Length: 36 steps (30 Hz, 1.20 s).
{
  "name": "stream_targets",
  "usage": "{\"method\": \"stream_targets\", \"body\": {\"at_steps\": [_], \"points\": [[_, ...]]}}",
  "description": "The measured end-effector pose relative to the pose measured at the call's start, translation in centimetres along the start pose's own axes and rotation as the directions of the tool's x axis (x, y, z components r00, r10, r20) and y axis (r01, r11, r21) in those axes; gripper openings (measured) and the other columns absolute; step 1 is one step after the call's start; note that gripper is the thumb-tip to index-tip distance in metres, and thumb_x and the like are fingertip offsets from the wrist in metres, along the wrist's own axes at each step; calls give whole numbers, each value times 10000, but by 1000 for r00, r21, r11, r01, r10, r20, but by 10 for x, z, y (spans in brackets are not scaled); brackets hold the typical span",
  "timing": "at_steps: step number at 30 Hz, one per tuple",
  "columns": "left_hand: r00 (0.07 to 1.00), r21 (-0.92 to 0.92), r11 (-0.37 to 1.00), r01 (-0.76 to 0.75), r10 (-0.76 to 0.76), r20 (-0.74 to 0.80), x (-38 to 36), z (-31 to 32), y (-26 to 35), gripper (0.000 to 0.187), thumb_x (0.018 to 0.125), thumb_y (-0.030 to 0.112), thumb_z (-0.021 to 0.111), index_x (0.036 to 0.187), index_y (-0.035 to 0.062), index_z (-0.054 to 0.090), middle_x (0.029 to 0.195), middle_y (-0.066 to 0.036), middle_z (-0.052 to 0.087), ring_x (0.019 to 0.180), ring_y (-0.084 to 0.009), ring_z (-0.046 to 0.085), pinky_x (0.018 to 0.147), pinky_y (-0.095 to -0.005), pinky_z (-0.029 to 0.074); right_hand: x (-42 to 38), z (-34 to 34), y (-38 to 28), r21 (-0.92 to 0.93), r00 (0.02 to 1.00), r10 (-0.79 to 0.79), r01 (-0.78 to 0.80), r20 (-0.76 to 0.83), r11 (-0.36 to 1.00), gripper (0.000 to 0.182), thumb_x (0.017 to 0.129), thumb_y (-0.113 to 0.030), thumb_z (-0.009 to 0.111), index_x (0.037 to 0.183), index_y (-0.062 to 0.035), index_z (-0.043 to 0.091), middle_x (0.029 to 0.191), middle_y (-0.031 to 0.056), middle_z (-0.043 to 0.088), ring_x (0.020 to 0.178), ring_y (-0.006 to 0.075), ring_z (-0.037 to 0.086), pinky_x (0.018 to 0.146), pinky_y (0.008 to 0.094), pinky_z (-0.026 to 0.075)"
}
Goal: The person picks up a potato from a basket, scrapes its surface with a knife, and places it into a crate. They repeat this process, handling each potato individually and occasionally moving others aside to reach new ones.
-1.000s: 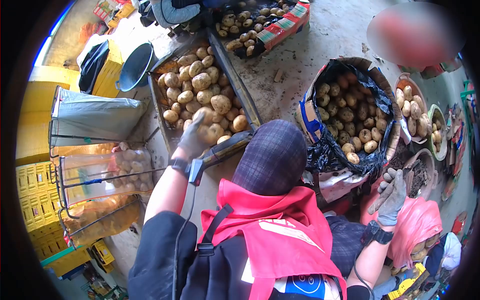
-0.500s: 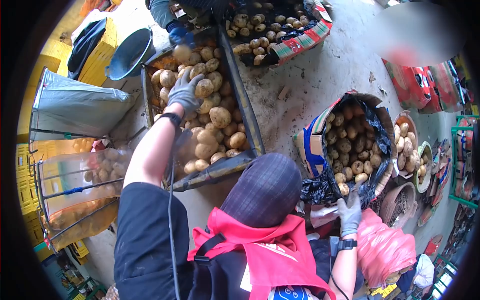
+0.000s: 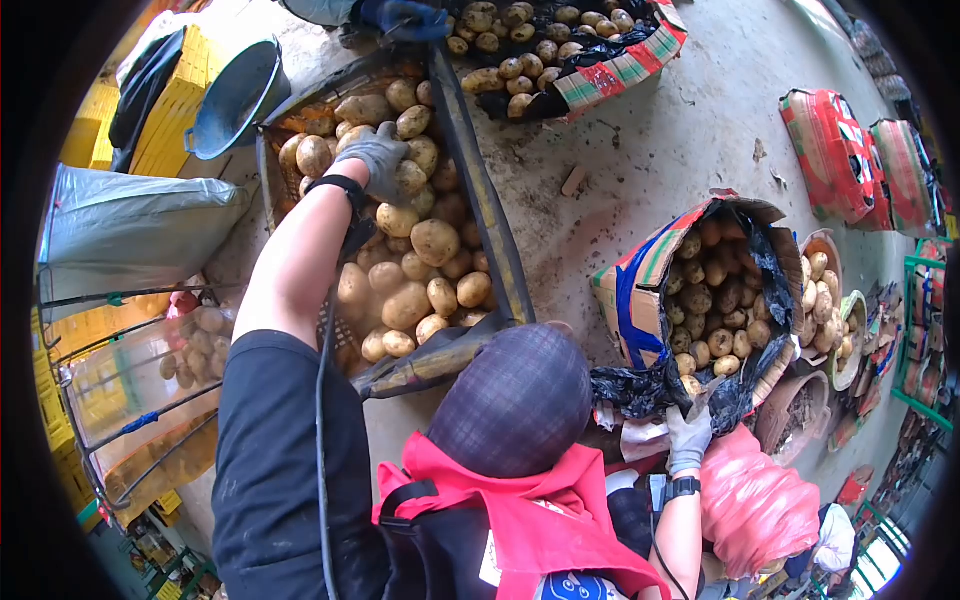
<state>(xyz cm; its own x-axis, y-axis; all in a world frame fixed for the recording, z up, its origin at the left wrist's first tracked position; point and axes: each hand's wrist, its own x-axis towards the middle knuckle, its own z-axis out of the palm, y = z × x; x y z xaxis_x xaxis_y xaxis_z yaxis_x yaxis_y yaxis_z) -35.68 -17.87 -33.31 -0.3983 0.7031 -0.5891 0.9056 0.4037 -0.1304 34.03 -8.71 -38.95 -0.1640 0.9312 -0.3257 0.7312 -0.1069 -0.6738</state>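
My left hand (image 3: 376, 160), in a grey glove, reaches into a large crate (image 3: 490, 200) of potatoes (image 3: 436, 242). Its fingers are curled over a potato at the upper part of the pile. At the lower right, my right hand (image 3: 689, 436), also gloved, is at the near edge of an open cardboard box (image 3: 630, 290) lined with black plastic (image 3: 640, 388). This box holds several potatoes (image 3: 720, 342). The right fingertips meet the liner's edge, and whether they pinch it is hard to see.
Another potato box (image 3: 610, 85) stands at the top, near a co-worker's blue-gloved hand (image 3: 405, 18). A blue tub (image 3: 238, 98) and a metal rack (image 3: 120, 430) are at left. Baskets (image 3: 848, 340), a pink sack (image 3: 760, 500) and red boxes (image 3: 825, 155) are at right.
My left hand has closed more over the potatoes. The co-worker's blue-gloved hand has moved up, away from the crate's potatoes. My right hand has stayed by the box edge. The view has shifted slightly.
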Motion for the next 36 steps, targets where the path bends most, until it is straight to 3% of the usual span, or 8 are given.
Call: {"method": "stream_targets", "body": {"at_steps": [7,11,17,18,22,29,34,36], "points": [[945,-412,859,-304,218,-243,-89,64,38,817,613,558,929,1270,152,663,1459,-255,473,1321,-497,490,1118,-544,443,-5,-3,-4,23,993,106,-107,52,994,458,852,-77,736,1274,47,610,1201,129,707,1074,225,670,996,348,501],[936,-536,776,-334,342,-87,-145,106,48,786,664,478,930,1315,143,648,1428,-184,543,1317,-404,539,1121,-468,456,-1,-2,9,84,997,29,-35,68,996,496,847,-91,737,1301,50,596,1209,123,704,1086,232,662,1017,354,489],[822,-818,535,-210,-357,-445,-86,128,-40,638,911,345,800,1441,81,561,1492,-172,547,1357,-321,545,1138,-421,444,-2,-4,16,48,994,67,-71,85,996,589,851,-101,739,1375,71,535,1326,153,649,1195,248,619,1083,350,444],[754,-702,695,-154,-377,-538,-66,122,-73,755,878,488,775,1489,128,516,1490,-272,516,1397,-387,503,1165,-450,419,0,0,29,32,999,-40,40,0,999,451,859,-151,742,1261,18,625,1085,58,704,924,170,651,858,310,522],[774,-741,653,157,-547,-319,13,128,-166,923,797,546,810,1552,147,461,1503,-239,532,1414,-373,499,1182,-427,399,-1,-1,35,-19,999,-15,14,-28,1000,441,864,-138,740,1257,21,619,1101,59,701,931,168,650,860,312,523],[789,-474,756,451,-586,-185,28,105,-147,922,761,684,764,1499,180,536,1511,-191,541,1431,-343,464,1204,-420,363,-3,3,15,110,993,112,-115,37,987,475,877,-31,720,1324,30,572,1212,104,685,1079,193,647,968,313,503],[946,-632,747,206,-317,-67,19,124,-150,727,788,428,861,1413,159,605,1361,-168,645,1235,-293,640,1082,-369,500,-1,3,24,84,998,58,-61,37,995,552,866,-76,724,1374,45,546,1277,131,677,1144,229,645,1038,343,482],[993,-887,461,32,-119,-25,-1,143,-134,620,815,224,855,1375,115,614,1273,-97,677,1155,-191,648,995,-308,538,0,-1,31,10,998,56,-56,33,998,557,866,-101,745,1367,46,553,1268,138,682,1137,240,649,1031,350,483]]}}
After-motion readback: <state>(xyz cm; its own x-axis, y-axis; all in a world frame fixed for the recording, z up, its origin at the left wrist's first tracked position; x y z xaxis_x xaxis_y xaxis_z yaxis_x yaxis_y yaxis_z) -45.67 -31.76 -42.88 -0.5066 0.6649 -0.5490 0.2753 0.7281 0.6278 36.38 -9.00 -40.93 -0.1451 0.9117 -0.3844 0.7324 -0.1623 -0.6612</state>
